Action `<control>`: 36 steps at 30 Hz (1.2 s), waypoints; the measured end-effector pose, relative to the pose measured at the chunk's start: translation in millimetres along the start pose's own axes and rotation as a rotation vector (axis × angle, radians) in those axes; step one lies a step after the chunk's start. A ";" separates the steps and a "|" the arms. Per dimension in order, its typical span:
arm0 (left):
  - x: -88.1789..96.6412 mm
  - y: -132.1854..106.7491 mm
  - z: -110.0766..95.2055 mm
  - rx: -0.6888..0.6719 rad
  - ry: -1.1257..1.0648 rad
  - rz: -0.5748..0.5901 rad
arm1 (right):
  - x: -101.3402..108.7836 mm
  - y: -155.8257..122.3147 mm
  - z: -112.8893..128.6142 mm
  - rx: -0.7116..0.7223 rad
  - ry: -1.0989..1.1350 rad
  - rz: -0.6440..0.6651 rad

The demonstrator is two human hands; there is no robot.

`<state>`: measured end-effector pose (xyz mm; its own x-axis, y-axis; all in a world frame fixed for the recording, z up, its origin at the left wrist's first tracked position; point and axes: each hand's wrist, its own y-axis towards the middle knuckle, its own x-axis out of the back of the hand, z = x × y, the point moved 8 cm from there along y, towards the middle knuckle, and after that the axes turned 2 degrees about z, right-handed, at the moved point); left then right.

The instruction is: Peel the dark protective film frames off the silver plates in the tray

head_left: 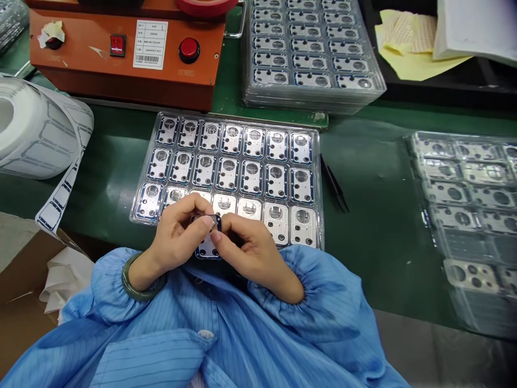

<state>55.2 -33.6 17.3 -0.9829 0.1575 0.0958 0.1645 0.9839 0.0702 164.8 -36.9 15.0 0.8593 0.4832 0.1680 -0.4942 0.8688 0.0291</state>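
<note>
Close in front of my body, my left hand [177, 234] and my right hand [252, 250] both pinch a small silver metal plate [207, 249] with a dark blue edge and rounded corners. Both thumbs press near its upper part, and the fingers cover much of it. Just beyond lies a clear plastic tray [322, 229] with rows of similar plates, each with a large round opening and small dark holes. Several plates in its front row show no blue edge. My hands hide part of that row.
Black tweezers [334, 183] lie right of the tray. A roll of label strip [44, 126] stands left, near an orange machine [125, 59]. Stacked trays [311, 97] stand behind; another tray [440, 237] sits at right. A cardboard box [24, 280] with crumpled paper is lower left.
</note>
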 end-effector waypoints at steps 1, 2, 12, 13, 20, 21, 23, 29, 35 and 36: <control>0.4 1.3 -2.1 -0.005 0.021 -0.007 | -0.5 0.4 1.3 0.012 -0.011 0.003; 1.1 2.4 -3.7 -0.008 0.034 -0.016 | -0.7 0.7 2.3 0.023 -0.018 0.004; 6.6 -0.5 18.7 0.201 -0.168 0.076 | 2.4 -1.4 0.5 -0.008 -0.007 -0.002; 6.8 -1.2 19.7 0.205 -0.193 0.086 | 3.5 -2.3 -0.9 -0.020 0.008 -0.011; 6.3 -3.7 20.8 0.160 -0.254 0.019 | 10.5 -5.1 -10.4 -0.096 0.140 -0.095; 9.1 -4.1 21.1 0.147 -0.247 -0.044 | 10.9 -4.6 -9.9 -0.090 0.157 -0.101; 16.2 -5.7 21.1 0.113 -0.230 -0.184 | 11.0 -3.4 -7.6 -0.066 0.199 -0.100; 24.2 -10.1 22.5 0.075 -0.161 -0.374 | 8.7 -4.2 -8.1 -0.075 0.143 -0.088; 27.7 -12.1 3.3 -0.052 0.084 -0.423 | 13.3 -7.6 -6.4 -0.009 -0.006 -0.182; 29.6 -12.2 -1.4 -0.071 0.170 -0.428 | 14.3 -8.8 -6.9 0.005 0.009 -0.198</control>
<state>24.2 -41.0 20.7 -0.9370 -0.2831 0.2045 -0.2414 0.9482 0.2065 182.3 -36.9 10.3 0.9409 0.3037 0.1501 -0.3160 0.9465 0.0656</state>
